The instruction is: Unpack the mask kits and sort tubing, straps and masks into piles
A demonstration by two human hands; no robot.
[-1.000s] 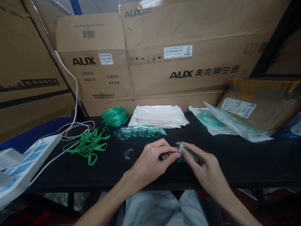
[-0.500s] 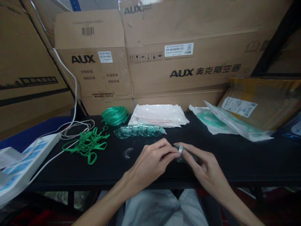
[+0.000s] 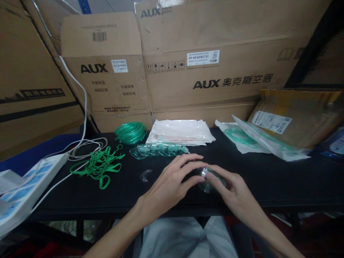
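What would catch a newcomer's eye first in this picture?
At the middle of the black table, the right hand grips a small clear mask while the left hand touches it, fingers spread. Bright green straps lie tangled to the left; AUX cardboard boxes wall the back.

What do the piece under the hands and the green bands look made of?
Clear piece: seemingly thin transparent plastic, green-tinted, glossy; the dark table shows through it. Green bands: probably flat elastic or rubber, matte; they lie in limp loops.
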